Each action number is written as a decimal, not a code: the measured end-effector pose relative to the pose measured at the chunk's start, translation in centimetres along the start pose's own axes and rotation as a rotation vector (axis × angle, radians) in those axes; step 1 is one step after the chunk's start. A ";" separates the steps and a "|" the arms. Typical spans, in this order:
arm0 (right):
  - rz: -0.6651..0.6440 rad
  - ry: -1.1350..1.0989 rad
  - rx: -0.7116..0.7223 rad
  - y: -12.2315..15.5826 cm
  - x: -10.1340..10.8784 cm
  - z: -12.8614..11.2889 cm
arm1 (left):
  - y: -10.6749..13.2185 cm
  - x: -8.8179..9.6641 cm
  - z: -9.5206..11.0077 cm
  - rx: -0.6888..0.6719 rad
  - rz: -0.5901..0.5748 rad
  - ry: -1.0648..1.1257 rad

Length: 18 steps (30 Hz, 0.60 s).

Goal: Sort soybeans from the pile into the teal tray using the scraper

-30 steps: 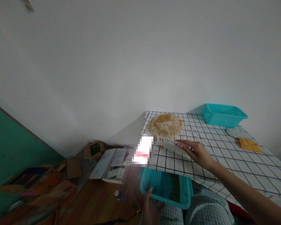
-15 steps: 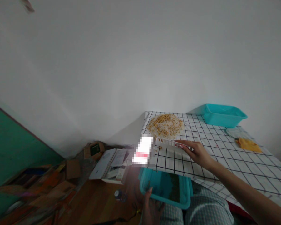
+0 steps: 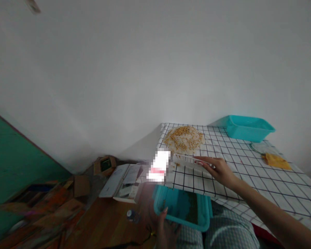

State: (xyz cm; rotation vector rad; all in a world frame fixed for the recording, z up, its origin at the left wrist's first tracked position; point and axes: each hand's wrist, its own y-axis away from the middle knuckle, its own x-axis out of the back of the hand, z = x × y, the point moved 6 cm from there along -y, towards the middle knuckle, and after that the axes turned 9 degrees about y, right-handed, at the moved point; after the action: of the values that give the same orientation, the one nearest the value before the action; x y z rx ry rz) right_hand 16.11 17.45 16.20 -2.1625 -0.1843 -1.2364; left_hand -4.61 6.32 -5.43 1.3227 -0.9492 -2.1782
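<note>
My right hand (image 3: 220, 169) grips one end of a white slotted plastic tray (image 3: 185, 158), seen nearly edge-on just above the checked tablecloth. Behind the tray lies a pile of yellow beans mixed with white grains (image 3: 185, 138), and a few loose bits are near its left end. A teal plastic basin (image 3: 181, 221) rests by my lap below the table edge, with small dark-green grains (image 3: 193, 207) in its right part. My left hand (image 3: 166, 228) holds the basin's near left rim, thumb over the edge; its other fingers are partly hidden underneath.
Another teal basin (image 3: 248, 128) stands at the back right of the table (image 3: 223, 148) against the wall. A yellow cloth (image 3: 277, 161) and a clear lid-like item (image 3: 261, 148) lie nearby. Boxes (image 3: 126, 183), a bottle (image 3: 131, 215) and clutter cover the floor at left.
Very little differs: the basin in my left hand has shifted slightly left. My right hand and the white tray stay almost in place over the cloth.
</note>
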 end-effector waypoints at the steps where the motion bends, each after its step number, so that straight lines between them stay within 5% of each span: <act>1: -0.008 -0.006 0.007 0.0 0.0 -0.2 | -0.1 0.1 0.0 0.001 -0.002 -0.001; 18: -0.013 -0.095 0.078 -0.8 0.3 -0.7 | 0.4 -0.2 0.9 -0.077 -0.035 -0.010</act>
State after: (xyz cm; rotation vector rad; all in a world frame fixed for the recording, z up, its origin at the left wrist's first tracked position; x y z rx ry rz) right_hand 15.43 17.66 17.09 -2.1571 -0.2821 -1.1154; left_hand -5.27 6.49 -4.78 1.3034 -0.8433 -2.2267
